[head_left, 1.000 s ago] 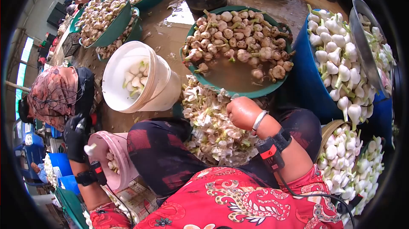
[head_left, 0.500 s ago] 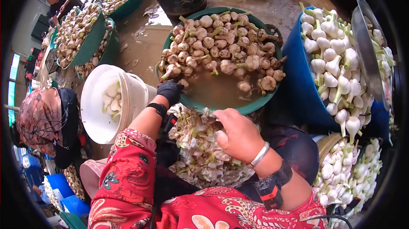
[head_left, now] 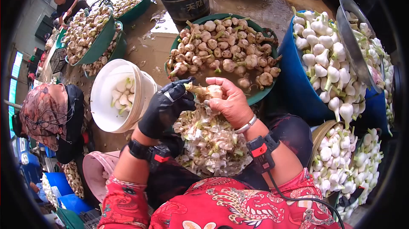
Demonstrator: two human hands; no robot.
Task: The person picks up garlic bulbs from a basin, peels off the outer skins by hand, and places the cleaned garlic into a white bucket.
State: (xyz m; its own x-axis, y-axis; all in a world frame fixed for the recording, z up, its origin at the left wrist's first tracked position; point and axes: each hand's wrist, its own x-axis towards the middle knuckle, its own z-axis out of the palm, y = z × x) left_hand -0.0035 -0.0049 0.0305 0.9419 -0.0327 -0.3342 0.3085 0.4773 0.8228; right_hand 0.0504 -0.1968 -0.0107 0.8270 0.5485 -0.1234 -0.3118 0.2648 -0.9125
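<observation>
Between my two hands is a garlic bulb (head_left: 214, 91) with its stalk pointing left. My left hand (head_left: 165, 106), in a black glove, pinches the stalk end. My bare right hand (head_left: 232, 103) wraps its fingers and thumb round the bulb. Just below lies a heap of garlic skins (head_left: 211, 143) in front of my lap. Beyond my hands stands a green basin (head_left: 260, 97) with unpeeled garlic bulbs (head_left: 221, 43) in murky water.
To the left, a white bucket (head_left: 100, 114) holds several peeled bulbs. A blue tub (head_left: 294, 82) heaped with white garlic stands at right, a metal basin (head_left: 358, 45) against it. Another person (head_left: 47, 114) sits at left; a black bucket (head_left: 185, 1) stands behind.
My left hand has come back from the basin's edge, and both hands now meet at a garlic bulb above the skins. The view has shifted slightly.
</observation>
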